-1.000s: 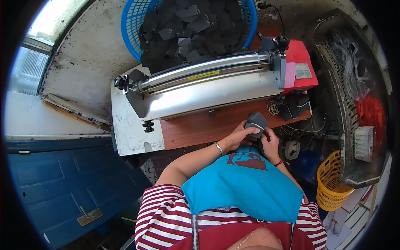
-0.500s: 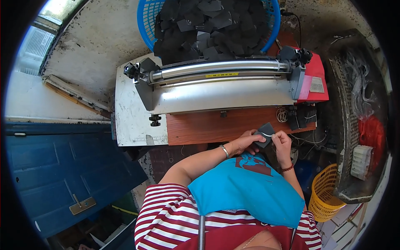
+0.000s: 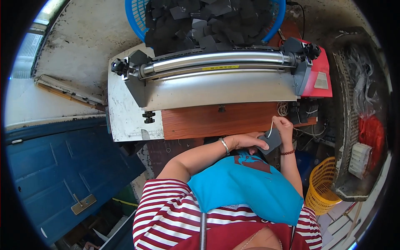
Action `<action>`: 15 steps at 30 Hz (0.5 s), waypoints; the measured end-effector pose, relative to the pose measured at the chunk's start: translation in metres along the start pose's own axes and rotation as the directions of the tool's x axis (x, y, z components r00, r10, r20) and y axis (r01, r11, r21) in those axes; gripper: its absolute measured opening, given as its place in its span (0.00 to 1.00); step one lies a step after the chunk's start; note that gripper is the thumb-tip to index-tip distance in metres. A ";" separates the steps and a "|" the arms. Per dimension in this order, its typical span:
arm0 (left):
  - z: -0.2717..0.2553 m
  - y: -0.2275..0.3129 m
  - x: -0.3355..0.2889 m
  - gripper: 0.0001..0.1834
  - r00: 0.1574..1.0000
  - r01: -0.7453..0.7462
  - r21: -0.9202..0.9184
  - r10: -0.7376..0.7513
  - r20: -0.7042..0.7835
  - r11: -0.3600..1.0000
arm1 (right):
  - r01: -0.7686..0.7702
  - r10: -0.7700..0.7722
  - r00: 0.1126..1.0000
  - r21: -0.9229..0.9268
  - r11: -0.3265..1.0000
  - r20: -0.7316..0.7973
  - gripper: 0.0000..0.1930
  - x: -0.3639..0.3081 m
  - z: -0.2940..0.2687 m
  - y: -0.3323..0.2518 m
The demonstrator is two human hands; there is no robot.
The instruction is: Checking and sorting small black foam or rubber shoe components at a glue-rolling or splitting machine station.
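Note:
Low in front of me, beside the table's front edge, my left hand (image 3: 249,141) is closed on a dark grey, flat squarish piece (image 3: 273,141), thumb on top. Its material cannot be made out, nor whether it is one piece or a stack. My right hand (image 3: 284,128), raised just to the right of the piece, pinches the upper end of a thin white strip (image 3: 270,128). The strip's lower end reaches the grey piece. Behind my hands stands a machine with a long shiny metal roller (image 3: 216,60) above a sloped metal plate (image 3: 221,89).
A blue basket (image 3: 135,21) heaped with dark pieces (image 3: 208,27) stands behind the machine. The brown tabletop (image 3: 191,121) holds a small coil of cord (image 3: 282,109). To the right are a yellow basket (image 3: 321,189) and a dark trough (image 3: 339,121). A blue door (image 3: 62,171) is at left.
My right hand has risen away from the grey piece, pulling the white strip upward. The piece has shifted slightly right and down in my left hand. The whole view has tilted a little.

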State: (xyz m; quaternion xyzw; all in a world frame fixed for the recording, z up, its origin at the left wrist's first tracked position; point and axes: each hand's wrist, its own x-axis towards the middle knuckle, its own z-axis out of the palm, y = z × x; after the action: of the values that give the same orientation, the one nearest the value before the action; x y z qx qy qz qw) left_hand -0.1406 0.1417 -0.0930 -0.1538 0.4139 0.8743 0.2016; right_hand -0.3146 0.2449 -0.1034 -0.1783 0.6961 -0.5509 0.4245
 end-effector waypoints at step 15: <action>0.013 0.005 0.020 0.38 0.987 0.136 -0.017 -0.134 0.092 0.991 | 0.248 -0.280 0.960 -0.436 0.865 -0.010 0.10 0.031 -0.033 0.009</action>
State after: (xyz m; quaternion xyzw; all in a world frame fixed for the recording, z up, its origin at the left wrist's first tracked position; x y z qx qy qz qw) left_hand -0.1612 0.1535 -0.0906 -0.1439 0.3826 0.8695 0.2773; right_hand -0.3565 0.2458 -0.1230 -0.3408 0.7844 -0.4427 0.2695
